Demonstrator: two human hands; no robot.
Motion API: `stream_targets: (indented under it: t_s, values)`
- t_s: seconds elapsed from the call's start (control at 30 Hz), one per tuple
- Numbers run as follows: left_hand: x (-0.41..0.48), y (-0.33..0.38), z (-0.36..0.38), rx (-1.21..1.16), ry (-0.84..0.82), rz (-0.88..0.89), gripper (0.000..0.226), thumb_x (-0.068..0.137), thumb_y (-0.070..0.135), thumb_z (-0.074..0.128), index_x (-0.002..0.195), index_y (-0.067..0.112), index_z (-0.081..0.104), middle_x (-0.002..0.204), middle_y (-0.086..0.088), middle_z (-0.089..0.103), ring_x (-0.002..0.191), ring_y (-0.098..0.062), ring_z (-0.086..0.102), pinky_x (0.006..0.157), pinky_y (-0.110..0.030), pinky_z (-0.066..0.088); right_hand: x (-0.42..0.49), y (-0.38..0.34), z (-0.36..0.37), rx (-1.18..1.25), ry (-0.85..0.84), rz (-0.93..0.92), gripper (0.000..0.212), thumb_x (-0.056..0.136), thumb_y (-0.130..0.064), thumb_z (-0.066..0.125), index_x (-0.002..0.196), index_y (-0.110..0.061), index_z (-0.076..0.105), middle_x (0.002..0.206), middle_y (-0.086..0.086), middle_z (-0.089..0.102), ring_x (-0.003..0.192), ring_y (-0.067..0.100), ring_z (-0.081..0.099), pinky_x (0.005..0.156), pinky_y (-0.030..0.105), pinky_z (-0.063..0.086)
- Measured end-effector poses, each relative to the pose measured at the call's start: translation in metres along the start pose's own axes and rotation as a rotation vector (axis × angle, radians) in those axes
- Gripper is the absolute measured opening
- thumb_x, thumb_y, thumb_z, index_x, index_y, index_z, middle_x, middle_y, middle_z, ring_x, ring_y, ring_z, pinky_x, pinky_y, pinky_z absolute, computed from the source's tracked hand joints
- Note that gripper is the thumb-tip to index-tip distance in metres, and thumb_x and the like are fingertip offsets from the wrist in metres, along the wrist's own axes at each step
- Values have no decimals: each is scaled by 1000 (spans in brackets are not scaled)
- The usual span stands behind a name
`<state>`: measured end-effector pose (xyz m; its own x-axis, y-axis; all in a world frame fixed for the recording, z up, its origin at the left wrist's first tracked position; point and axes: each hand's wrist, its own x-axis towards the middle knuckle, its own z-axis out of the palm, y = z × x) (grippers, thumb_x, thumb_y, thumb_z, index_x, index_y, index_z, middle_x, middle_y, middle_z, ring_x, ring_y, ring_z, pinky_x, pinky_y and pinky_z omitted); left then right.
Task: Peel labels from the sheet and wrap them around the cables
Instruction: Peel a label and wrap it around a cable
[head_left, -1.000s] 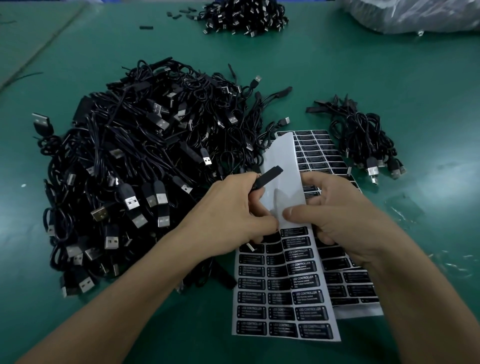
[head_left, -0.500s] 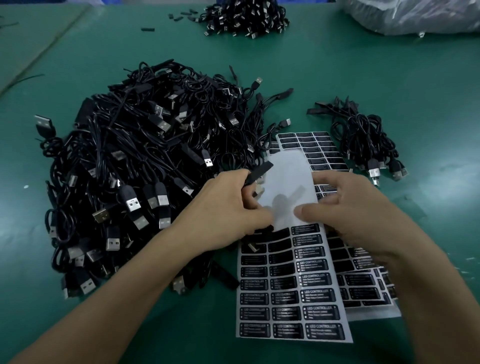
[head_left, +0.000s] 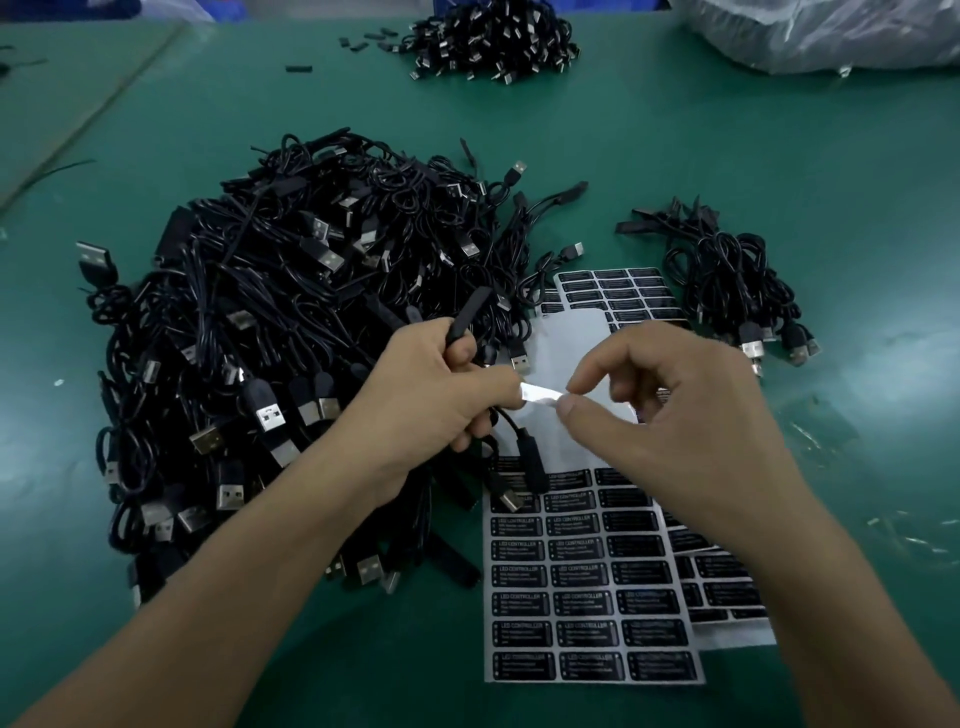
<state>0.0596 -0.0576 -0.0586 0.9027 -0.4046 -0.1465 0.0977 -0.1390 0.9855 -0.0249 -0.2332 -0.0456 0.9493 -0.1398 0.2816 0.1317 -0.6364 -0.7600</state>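
My left hand (head_left: 441, 395) grips a black cable (head_left: 465, 325) whose controller end sticks up above the fist; the rest of the cable loops down below the hand. A peeled label (head_left: 540, 397), its pale side up, stretches between my left thumb and the pinched thumb and forefinger of my right hand (head_left: 670, 415). Under both hands lies the label sheet (head_left: 587, 597), its upper part bare white backing, its lower rows still holding black "LED CONTROLLER" labels. A second sheet (head_left: 623, 291) lies beneath it to the right.
A big heap of black USB cables (head_left: 291, 322) fills the green table (head_left: 779, 156) to the left. A small bundle of cables (head_left: 727, 280) lies at the right, another heap (head_left: 493, 36) at the far edge, and a plastic bag (head_left: 831, 31) at the far right.
My right hand has lifted off the sheet with a peeled label and carried it to the left hand. The left hand has turned the cable more upright.
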Motion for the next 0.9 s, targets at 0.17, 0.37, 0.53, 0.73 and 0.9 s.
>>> stream_targets:
  t_s: [0.17, 0.37, 0.53, 0.73, 0.9]
  values:
    - [-2, 3, 1, -4, 6, -10, 47, 77, 4, 76, 71, 22, 33, 46, 9, 47, 39, -8, 47, 36, -19, 34, -4, -4, 15, -255, -44, -79, 17, 78, -33, 80, 92, -29, 72, 79, -15, 53, 68, 4, 51, 59, 26, 42]
    - [-2, 6, 2, -35, -4, -30, 44, 63, 15, 76, 70, 22, 33, 48, 4, 48, 39, -10, 48, 35, -20, 33, -4, -5, 19, -296, 67, -101, 7, 83, -27, 80, 87, -24, 75, 76, -11, 54, 64, 3, 50, 54, 22, 38]
    - [-5, 8, 2, -14, 22, -56, 31, 85, 25, 74, 74, 19, 45, 61, 2, 63, 41, -7, 48, 35, -18, 33, -3, -4, 18, -212, 115, -2, 9, 84, -25, 75, 78, -31, 75, 68, -14, 58, 58, 5, 51, 56, 17, 39]
    - [-9, 11, 6, 31, 15, -77, 43, 100, 22, 42, 59, 23, 53, 58, 2, 57, 44, -9, 44, 38, -19, 34, 5, -8, 6, 576, 110, 423, 16, 82, -15, 75, 67, -21, 78, 55, -10, 59, 46, 3, 43, 40, 12, 34]
    - [-12, 10, 10, 63, -37, -4, 36, 102, 14, 46, 75, 12, 70, 57, 8, 56, 47, -6, 49, 39, -20, 41, 7, -8, 5, 812, 94, 607, 17, 78, -12, 76, 64, -22, 78, 65, -6, 63, 51, 5, 50, 33, 15, 25]
